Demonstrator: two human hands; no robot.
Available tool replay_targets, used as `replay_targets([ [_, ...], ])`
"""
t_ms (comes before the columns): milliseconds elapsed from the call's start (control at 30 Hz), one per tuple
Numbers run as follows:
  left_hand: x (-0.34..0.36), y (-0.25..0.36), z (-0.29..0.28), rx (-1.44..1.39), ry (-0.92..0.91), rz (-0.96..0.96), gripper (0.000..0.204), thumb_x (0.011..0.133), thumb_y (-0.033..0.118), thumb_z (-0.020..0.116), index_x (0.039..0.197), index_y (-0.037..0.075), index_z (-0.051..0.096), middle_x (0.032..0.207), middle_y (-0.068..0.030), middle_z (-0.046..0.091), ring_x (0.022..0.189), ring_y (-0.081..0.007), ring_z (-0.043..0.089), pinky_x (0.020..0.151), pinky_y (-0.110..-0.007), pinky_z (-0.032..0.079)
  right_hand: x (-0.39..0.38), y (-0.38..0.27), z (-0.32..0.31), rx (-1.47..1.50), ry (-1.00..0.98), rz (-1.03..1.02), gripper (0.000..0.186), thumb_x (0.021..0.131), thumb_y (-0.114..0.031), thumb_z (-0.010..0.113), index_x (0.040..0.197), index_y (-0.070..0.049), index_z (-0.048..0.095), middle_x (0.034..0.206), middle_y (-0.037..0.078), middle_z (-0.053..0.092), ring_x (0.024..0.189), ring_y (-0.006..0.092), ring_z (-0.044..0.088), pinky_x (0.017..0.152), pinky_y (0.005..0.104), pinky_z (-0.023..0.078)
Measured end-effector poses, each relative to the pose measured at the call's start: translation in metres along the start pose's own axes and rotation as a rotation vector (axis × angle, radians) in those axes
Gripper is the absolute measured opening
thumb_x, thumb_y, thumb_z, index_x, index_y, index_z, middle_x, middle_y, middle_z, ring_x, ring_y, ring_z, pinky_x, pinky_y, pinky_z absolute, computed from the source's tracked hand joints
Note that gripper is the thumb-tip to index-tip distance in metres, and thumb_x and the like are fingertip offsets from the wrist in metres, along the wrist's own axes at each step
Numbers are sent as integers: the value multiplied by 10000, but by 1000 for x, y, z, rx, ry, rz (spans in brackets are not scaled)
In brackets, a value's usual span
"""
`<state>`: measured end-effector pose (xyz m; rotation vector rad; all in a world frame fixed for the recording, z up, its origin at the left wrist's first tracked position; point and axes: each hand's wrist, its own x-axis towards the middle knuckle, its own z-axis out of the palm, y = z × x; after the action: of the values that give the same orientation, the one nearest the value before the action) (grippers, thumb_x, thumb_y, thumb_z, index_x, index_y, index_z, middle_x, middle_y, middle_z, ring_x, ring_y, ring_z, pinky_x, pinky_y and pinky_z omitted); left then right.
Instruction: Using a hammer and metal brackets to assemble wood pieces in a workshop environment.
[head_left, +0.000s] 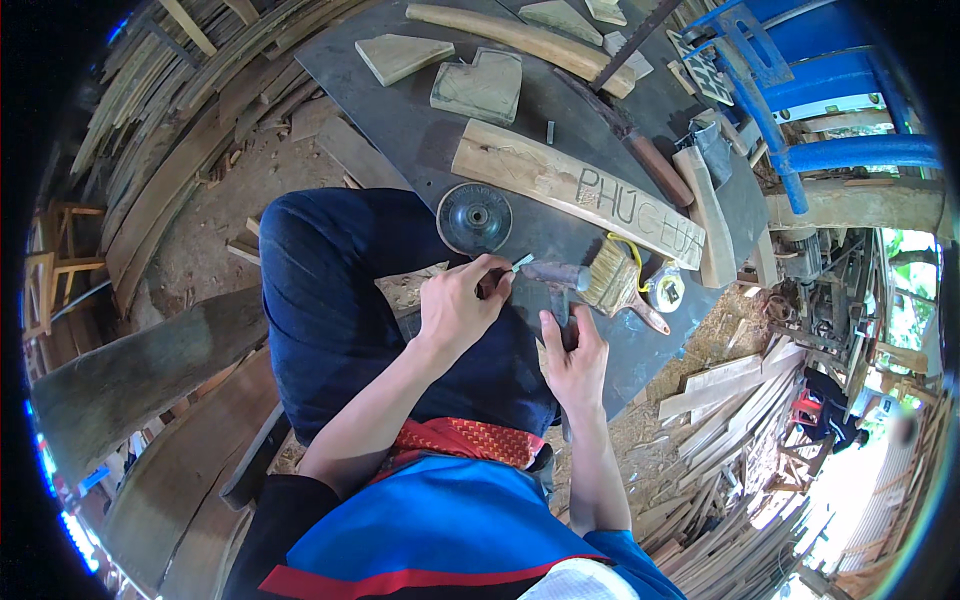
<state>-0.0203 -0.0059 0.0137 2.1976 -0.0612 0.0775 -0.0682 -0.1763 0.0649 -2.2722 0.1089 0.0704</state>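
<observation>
My left hand [462,305] pinches a small, pale, shiny flat piece [522,262] between thumb and fingertips, its lower end hidden by the fingers. My right hand [577,362] is closed round the handle of a hammer [556,275], whose dark head lies beside the small piece, over the near edge of the table. Just beyond the left hand stands a round dark dish-like object [474,218] with a hole at its centre. Further off, a long wooden board [530,180] with lettering on its face lies slantwise across the tabletop.
The dark table [410,130] also bears a wide brush [613,275], a tape roll [664,287], wood offcuts [478,85], a curved wooden piece [520,38] and a wooden-handled tool [655,165]. Blue metal framing [840,155] stands far right. Stacked planks [720,430] lie right; a person [828,410] is beyond.
</observation>
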Motion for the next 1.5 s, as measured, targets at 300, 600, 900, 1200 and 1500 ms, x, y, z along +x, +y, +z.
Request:
replay_targets([
  [300, -2, -2, 4, -28, 52, 19, 141, 835, 182, 787, 963, 150, 739, 605, -14, 598, 528, -173, 576, 519, -325, 465, -1, 4, 2, -64, 45, -31, 221, 981, -216, 686, 1005, -28, 573, 618, 140, 568, 501, 341, 590, 480, 411, 433],
  [600, -1, -3, 4, -53, 39, 5, 133, 848, 178, 773, 975, 151, 744, 629, -20, 613, 527, -170, 567, 518, -320, 454, 0, 3, 1, -44, 67, -36, 223, 973, -212, 697, 1017, -30, 575, 604, 135, 555, 497, 330, 590, 473, 396, 428],
  [900, -2, -4, 2, -81, 27, -18, 127, 861, 191, 756, 976, 144, 732, 640, -21, 624, 539, -168, 565, 534, -330, 455, -1, 3, 8, -57, 56, -71, 232, 980, -235, 685, 1015, -38, 567, 660, 183, 620, 640, 429, 661, 515, 462, 477],
  [1200, -1, -1, -2, -51, -15, -31, 113, 885, 190, 713, 988, 144, 718, 656, -31, 657, 572, -217, 661, 545, -357, 516, -1, -2, 3, -76, 54, -47, 232, 982, -237, 686, 1018, -40, 568, 652, 168, 607, 590, 397, 650, 506, 436, 467],
  [1500, 0, -2, -2, -59, -23, -38, 110, 880, 184, 719, 985, 151, 720, 659, -32, 661, 571, -216, 661, 545, -357, 518, 1, -2, 3, -64, 57, -26, 226, 984, -225, 683, 1000, -32, 567, 640, 157, 595, 554, 373, 634, 503, 411, 463],
])
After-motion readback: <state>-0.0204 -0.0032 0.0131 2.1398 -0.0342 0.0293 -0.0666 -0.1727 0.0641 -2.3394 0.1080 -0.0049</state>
